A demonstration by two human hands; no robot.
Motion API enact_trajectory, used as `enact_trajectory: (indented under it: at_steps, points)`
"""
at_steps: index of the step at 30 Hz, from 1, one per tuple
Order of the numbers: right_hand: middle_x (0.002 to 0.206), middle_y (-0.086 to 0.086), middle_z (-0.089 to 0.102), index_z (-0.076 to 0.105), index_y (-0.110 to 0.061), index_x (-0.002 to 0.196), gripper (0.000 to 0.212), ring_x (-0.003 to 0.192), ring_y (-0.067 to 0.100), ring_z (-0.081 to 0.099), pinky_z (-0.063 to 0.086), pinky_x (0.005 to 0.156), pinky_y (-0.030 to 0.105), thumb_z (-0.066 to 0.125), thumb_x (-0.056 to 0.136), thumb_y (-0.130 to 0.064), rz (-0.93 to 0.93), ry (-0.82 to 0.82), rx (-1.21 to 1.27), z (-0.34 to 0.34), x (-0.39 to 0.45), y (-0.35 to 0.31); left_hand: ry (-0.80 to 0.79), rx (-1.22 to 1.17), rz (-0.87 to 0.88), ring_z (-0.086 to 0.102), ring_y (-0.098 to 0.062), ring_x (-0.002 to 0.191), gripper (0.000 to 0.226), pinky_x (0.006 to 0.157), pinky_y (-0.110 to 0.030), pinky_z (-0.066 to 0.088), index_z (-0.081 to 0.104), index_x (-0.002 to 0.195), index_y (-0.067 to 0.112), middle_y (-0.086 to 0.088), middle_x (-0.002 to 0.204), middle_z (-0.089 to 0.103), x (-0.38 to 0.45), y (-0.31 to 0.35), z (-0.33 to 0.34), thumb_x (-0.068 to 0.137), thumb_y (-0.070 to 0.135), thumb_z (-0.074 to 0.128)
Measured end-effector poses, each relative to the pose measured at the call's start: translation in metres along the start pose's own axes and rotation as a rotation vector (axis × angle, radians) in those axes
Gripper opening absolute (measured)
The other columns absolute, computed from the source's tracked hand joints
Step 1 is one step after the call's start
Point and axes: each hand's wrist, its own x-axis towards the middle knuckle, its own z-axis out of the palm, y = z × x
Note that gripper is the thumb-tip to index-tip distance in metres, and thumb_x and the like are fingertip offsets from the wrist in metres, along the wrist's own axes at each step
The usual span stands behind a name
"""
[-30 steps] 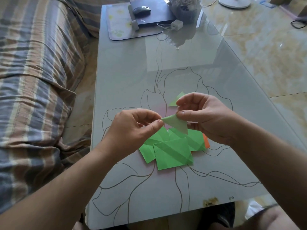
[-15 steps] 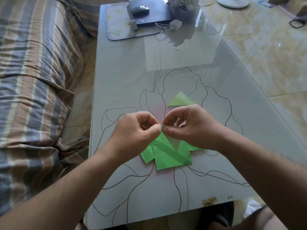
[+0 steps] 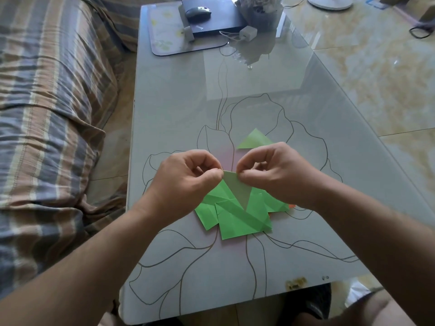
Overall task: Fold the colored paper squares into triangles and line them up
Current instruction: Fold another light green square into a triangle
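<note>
Left hand (image 3: 188, 182) and right hand (image 3: 280, 175) pinch top corners of folded pale-green paper triangle (image 3: 236, 188), above creased green squares pile (image 3: 237, 215); second flat triangle (image 3: 255, 139) at 12 o'clock.

A glass-topped table (image 3: 179, 95) runs away from me, its surface printed with thin brown outlines of a large flower (image 3: 259, 118). At its far end lies a pale mat (image 3: 164, 31) with a faint floral print, and a flat black box (image 3: 223, 17) sits partly on it with a dark computer mouse (image 3: 197, 11) on top. Just beside the box, nearer the far right corner, a small white charger (image 3: 247, 34) rests with its cord coiled, next to a grey pot (image 3: 261, 12). A striped sofa cover (image 3: 47, 114) fills the left side, and marbled floor tiles (image 3: 376, 78) lie to the right, with a round white base (image 3: 330, 2) on them.
</note>
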Motion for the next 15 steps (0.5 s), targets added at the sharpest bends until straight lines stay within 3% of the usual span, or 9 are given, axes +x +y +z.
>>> enact_trajectory:
  at_steps: [3, 6, 8, 12, 15]
  points:
    - [0.061, 0.006, 0.047, 0.076, -0.01, 0.078, 0.013, 0.052, 0.016, 0.031, 0.023, 0.046, 0.024, 0.075, 0.091, -0.01, 0.01, -0.008, 0.01, -0.005, -0.001, -0.002, 0.011, -0.052, 0.008, 0.056, -0.043, 0.066, 0.017, 0.06, -0.053, 0.05, 0.074, 0.079, 0.02, -0.024, 0.076, 0.065, 0.002, 0.001, -0.001, 0.078, 0.036, 0.068]
    - [0.065, 0.01, 0.047, 0.074, -0.006, 0.078, 0.014, 0.054, 0.017, 0.03, 0.021, 0.045, 0.023, 0.075, 0.091, -0.012, 0.033, 0.011, 0.031, -0.013, -0.001, -0.002, 0.041, -0.145, -0.024, 0.051, -0.031, 0.066, 0.021, 0.063, -0.044, 0.045, 0.074, 0.078, 0.018, -0.031, 0.079, 0.062, 0.004, 0.0, -0.005, 0.074, 0.038, 0.069]
    - [0.067, 0.012, 0.057, 0.075, -0.008, 0.076, 0.015, 0.059, 0.02, 0.037, 0.029, 0.05, 0.026, 0.075, 0.091, -0.011, 0.043, 0.013, 0.045, -0.013, -0.002, -0.002, 0.039, -0.176, -0.052, 0.056, -0.025, 0.069, 0.015, 0.067, -0.04, 0.047, 0.074, 0.077, 0.017, -0.024, 0.075, 0.066, 0.005, -0.001, -0.006, 0.076, 0.032, 0.071]
    - [0.079, 0.009, 0.071, 0.072, -0.014, 0.083, 0.013, 0.075, 0.022, 0.065, 0.05, 0.078, 0.044, 0.068, 0.095, -0.01, 0.145, 0.022, 0.184, -0.011, 0.0, 0.0, 0.035, -0.227, -0.132, 0.065, -0.018, 0.07, 0.01, 0.069, -0.027, 0.053, 0.075, 0.078, 0.015, -0.006, 0.072, 0.071, 0.005, -0.004, -0.001, 0.088, 0.017, 0.074]
    - [0.088, 0.007, 0.073, 0.069, -0.015, 0.102, 0.008, 0.079, 0.026, 0.071, 0.054, 0.082, 0.044, 0.063, 0.098, -0.015, 0.284, -0.024, 0.372, -0.011, 0.002, 0.002, 0.087, -0.281, -0.271, 0.065, -0.019, 0.071, 0.017, 0.073, -0.032, 0.054, 0.071, 0.078, 0.015, -0.003, 0.074, 0.072, 0.007, -0.007, 0.002, 0.095, 0.014, 0.07]
